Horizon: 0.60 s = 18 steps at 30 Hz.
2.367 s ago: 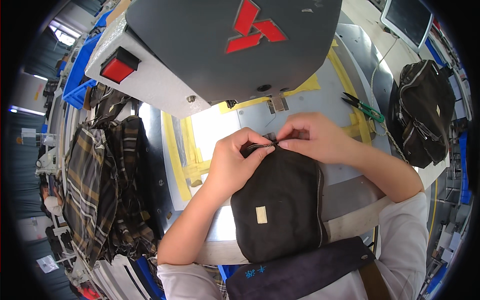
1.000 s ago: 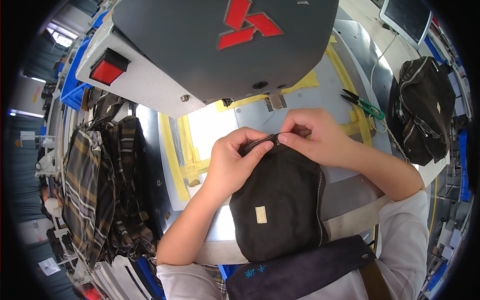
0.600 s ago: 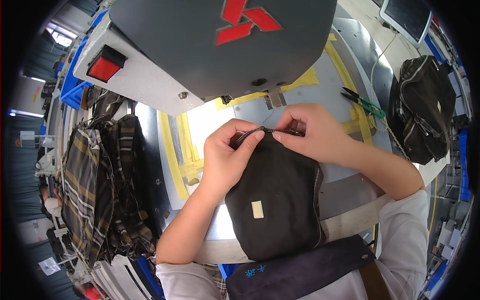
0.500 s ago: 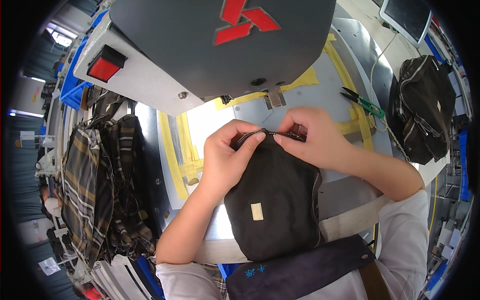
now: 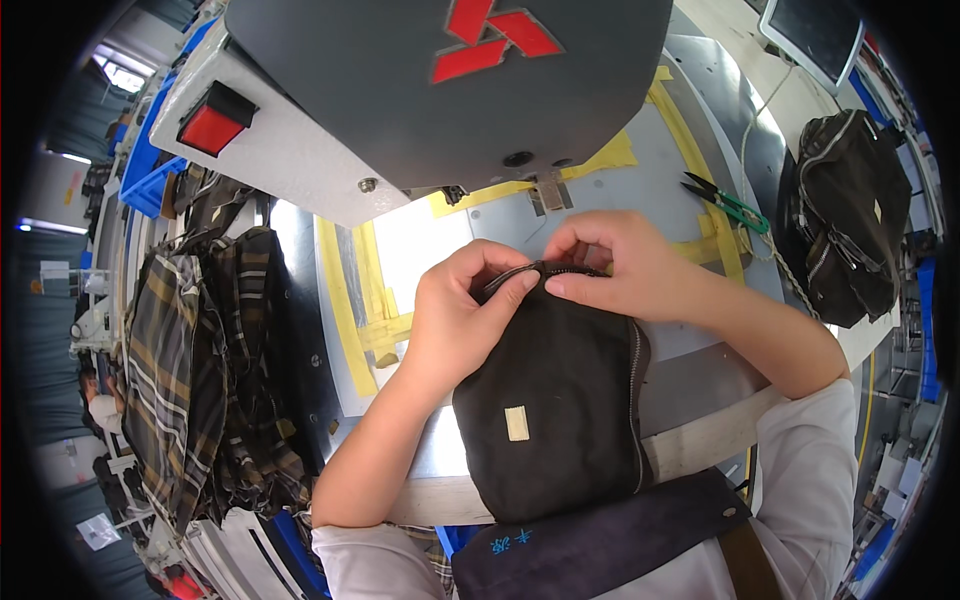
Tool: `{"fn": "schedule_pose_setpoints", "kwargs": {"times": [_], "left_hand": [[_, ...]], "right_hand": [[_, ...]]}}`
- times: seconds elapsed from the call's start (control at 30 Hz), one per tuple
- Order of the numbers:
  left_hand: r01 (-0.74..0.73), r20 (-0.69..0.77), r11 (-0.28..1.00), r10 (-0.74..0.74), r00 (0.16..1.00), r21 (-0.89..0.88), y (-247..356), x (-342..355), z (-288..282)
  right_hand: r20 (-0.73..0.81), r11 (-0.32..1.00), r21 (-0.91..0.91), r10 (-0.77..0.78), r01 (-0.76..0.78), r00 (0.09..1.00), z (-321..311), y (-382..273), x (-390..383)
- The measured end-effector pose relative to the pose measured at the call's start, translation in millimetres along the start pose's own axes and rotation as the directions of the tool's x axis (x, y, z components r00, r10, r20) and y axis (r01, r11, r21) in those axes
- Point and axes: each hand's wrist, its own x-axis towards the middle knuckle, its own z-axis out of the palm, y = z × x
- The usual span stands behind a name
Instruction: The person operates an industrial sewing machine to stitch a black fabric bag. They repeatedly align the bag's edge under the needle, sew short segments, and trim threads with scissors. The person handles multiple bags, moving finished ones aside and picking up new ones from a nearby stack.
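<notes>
A dark fabric bag (image 5: 565,400) hangs from my hands over the front edge of the machine bed, a small cream label (image 5: 516,423) on its face. A zipper (image 5: 637,400) runs down its right side. My left hand (image 5: 478,300) pinches the bag's top edge between thumb and fingers. Close beside it, my right hand (image 5: 615,265) grips the same zippered edge, thumb toward me. The part of the edge inside each hand is hidden by the fingers. Just beyond my hands is the metal foot area (image 5: 549,195) of a sewing machine (image 5: 440,110).
Plaid fabric pieces (image 5: 190,360) hang at the left. Green-handled thread snips (image 5: 728,204) lie on the bed at the right, near a pale cord (image 5: 745,140). Another dark bag (image 5: 850,220) stands farther right. Yellow tape (image 5: 345,310) marks the bed. A screen (image 5: 815,38) is at the upper right.
Both hands stay on the bag's top edge and have shifted slightly, my left hand a little to the right. The bag has moved a touch rightward and its right side shows flatter.
</notes>
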Motion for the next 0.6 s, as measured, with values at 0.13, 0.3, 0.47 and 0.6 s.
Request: {"fn": "schedule_pose_setpoints", "kwargs": {"times": [0.13,0.3,0.47,0.6], "left_hand": [[-0.045,-0.014,0.999,0.045,0.999,-0.028,-3.5,0.9,1.3],[-0.063,-0.021,0.998,0.062,0.998,-0.024,-7.2,0.4,2.5],[-0.040,-0.007,0.999,0.040,0.999,0.025,-4.4,1.1,2.1],[-0.014,0.023,0.999,0.013,1.000,0.029,-1.7,3.3,3.4]], "right_hand": [[0.033,0.999,0.025,0.036,-0.037,0.999,-2.3,3.8,-0.1],[0.063,0.991,-0.135,0.019,-0.010,0.998,-0.6,-5.3,-1.6],[0.020,0.980,-0.197,0.017,-0.013,1.000,1.4,-7.5,-3.2],[-0.032,0.993,-0.121,-0.001,-0.002,0.999,1.9,-7.3,-3.4]]}}
